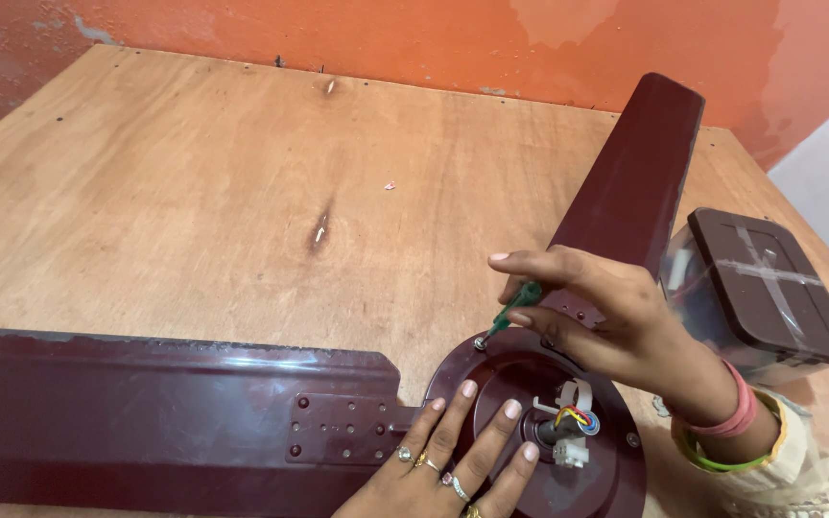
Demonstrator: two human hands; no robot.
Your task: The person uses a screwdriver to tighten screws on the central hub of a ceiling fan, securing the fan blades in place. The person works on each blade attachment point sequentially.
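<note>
Gripping a green screwdriver (518, 305) in the right hand (616, 321), left hand (462, 446) spread flat on fan motor housing (606, 460)

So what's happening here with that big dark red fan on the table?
A person has a maroon ceiling fan lying on a bare plywood table. The right hand holds a small green-handled screwdriver, its tip at a screw on the rim of the round motor housing. The left hand, wearing rings, presses flat on the housing beside the coloured wires at the centre. One long blade stretches left, another points away. A dark lidded plastic box sits to the right.
</note>
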